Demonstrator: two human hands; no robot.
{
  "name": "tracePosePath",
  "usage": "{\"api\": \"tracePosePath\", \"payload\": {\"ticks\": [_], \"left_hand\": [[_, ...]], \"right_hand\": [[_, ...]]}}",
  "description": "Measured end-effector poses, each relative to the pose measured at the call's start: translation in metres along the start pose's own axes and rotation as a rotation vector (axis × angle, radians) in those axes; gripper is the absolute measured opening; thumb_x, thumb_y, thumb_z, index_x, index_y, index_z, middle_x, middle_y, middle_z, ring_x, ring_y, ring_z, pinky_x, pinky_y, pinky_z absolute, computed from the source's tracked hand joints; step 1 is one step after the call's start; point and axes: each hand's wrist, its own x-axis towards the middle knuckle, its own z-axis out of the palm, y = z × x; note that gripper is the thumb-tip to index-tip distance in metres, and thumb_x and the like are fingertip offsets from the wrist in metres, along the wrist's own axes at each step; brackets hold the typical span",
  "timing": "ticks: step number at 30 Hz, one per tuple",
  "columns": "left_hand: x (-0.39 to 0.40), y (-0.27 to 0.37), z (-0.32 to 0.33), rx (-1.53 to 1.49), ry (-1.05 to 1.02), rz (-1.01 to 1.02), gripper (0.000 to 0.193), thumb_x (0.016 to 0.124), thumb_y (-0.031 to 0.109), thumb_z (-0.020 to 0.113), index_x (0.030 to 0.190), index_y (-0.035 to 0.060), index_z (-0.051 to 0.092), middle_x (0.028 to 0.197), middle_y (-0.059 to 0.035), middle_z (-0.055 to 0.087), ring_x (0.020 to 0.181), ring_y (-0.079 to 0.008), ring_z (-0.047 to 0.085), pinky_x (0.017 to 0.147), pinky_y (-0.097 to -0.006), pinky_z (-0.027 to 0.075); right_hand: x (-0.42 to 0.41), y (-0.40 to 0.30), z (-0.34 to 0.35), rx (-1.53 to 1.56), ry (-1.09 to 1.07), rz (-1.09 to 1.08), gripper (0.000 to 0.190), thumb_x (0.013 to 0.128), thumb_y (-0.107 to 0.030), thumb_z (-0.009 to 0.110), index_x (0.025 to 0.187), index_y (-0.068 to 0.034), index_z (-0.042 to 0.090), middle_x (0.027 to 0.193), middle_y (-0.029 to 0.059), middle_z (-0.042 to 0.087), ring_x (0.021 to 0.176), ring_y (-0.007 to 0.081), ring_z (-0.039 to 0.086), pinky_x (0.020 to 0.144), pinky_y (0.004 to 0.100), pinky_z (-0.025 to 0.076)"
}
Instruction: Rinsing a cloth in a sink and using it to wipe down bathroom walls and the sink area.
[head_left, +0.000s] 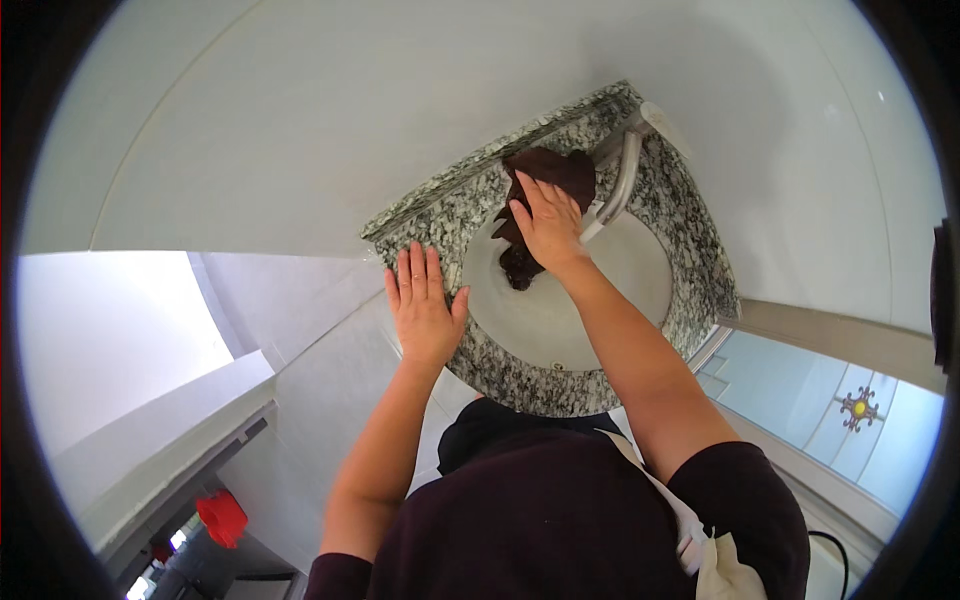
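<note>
A dark brown cloth (553, 166) lies bunched on the granite counter (536, 386) left of the faucet, and its wet-looking lower end hangs into the white washbasin (570, 330). My right hand (551, 225) is laid over the cloth with its palm down, the thumb and index finger spread. Flat on the counter's left edge rests my left hand (426, 304), fingers extended and nothing in it. The metal faucet (626, 176) stands just right of the cloth, its spout pointing down over the basin. The cloth's part beneath my right hand is hidden.
A raised granite backsplash (495, 157) follows the pale wall (337, 135) behind the basin. To the right is a framed glass panel (810, 397) with a flower-like ornament (859, 409). A red object (222, 517) is at the lower left. A pale cloth (731, 570) hangs by my right side.
</note>
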Motion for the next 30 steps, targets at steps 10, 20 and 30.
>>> {"api": "tracePosePath", "payload": {"ticks": [10,20,30], "left_hand": [[-0.005,-0.008,-0.006,0.037,-0.060,0.001,0.069,0.086,0.040,0.053,0.140,0.0032,0.032,0.148,-0.0142,0.025,0.138,-0.0309,0.018,0.112,-0.0483,0.009],[0.019,0.030,0.007,0.110,-0.152,0.204,0.073,0.083,0.032,0.060,0.141,0.0031,0.027,0.149,-0.0167,0.021,0.138,-0.0351,0.017,0.111,-0.0517,0.009],[0.045,0.097,0.062,-0.021,-0.424,0.276,0.081,0.081,0.036,0.063,0.144,0.0074,0.021,0.150,-0.0200,0.012,0.138,-0.0371,0.015,0.111,-0.0512,0.012]], "right_hand": [[-0.029,0.090,-0.053,-0.137,0.137,0.052,0.043,0.089,-0.012,0.051,0.131,-0.007,0.044,0.120,0.0217,0.054,0.104,0.0377,0.054,0.087,0.0412,0.045],[0.052,0.128,-0.047,0.059,-0.152,0.179,0.041,0.087,-0.014,0.043,0.127,-0.003,0.047,0.131,0.0150,0.048,0.120,0.0298,0.047,0.098,0.0375,0.041],[-0.114,0.118,-0.117,-0.266,-0.159,0.210,0.079,0.077,-0.024,0.067,0.138,0.002,0.024,0.141,0.0252,0.027,0.125,0.0411,0.035,0.103,0.0433,0.034]]}}
